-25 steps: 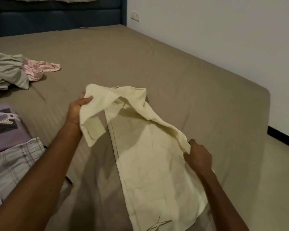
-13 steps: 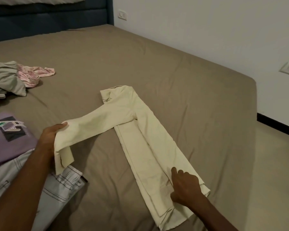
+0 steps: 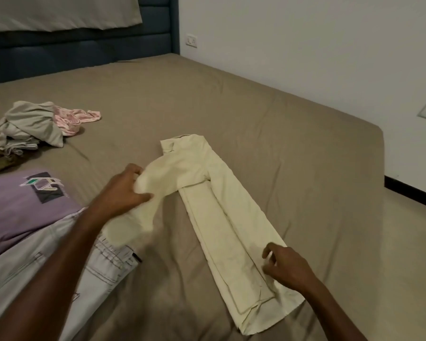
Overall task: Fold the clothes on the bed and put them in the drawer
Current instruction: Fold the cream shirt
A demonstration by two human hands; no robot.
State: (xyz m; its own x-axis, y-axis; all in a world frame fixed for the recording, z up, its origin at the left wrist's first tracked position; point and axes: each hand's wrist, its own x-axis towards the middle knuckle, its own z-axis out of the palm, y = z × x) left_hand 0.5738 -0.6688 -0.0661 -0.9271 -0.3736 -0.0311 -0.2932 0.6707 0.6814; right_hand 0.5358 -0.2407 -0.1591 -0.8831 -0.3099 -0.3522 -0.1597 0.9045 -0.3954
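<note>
A cream long-sleeved shirt (image 3: 231, 222) lies on the bed (image 3: 268, 134), folded into a long narrow strip running from its collar at the middle toward the near right. My left hand (image 3: 123, 190) grips the shirt's left sleeve, which bends back from the shoulder and hangs blurred below my fingers. My right hand (image 3: 285, 267) sits on the strip near its lower hem, fingers curled and pinching the right edge of the cloth.
A purple printed T-shirt (image 3: 22, 207) and light grey jeans (image 3: 59, 271) lie at the left under my left arm. A heap of grey, olive and pink clothes (image 3: 40, 126) sits farther back. The bed's right edge drops to the floor beside a white wall. No drawer shows.
My left hand has carried the sleeve up and to the right, toward the shirt's body, so the sleeve bends instead of stretching out. My right hand stays near the hem, its fingers now curled.
</note>
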